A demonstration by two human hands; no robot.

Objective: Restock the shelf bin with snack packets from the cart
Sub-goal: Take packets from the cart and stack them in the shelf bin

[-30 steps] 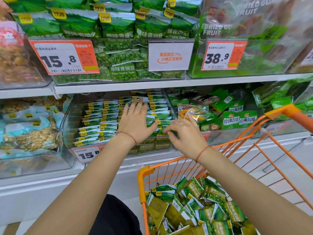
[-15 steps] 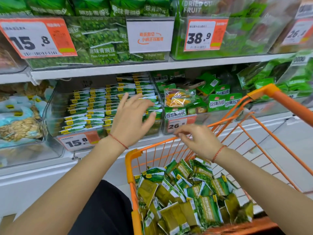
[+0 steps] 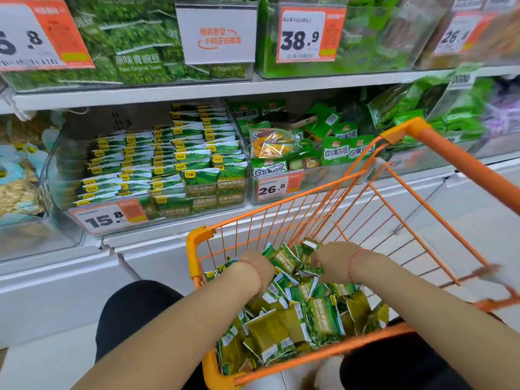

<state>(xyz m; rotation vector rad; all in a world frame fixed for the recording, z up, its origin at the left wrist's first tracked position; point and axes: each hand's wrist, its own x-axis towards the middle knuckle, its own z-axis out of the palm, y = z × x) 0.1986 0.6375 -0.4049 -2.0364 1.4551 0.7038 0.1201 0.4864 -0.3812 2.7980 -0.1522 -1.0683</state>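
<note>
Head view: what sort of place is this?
Most likely a shop's snack aisle: price tags on the shelf bins, stacked snack packets, and an orange cart holding more.

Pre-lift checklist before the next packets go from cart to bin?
1. Both hands in cart: left hand, right hand down among the packets. Ok.
2. Grip on packets: fingers hidden. Cannot tell.
3. Supply: cart holds plenty. Ok.
4. Room in the bin: rows stacked high, space in the back left. Ok.
5. Match: same green packets as in bin. Ok.
</note>
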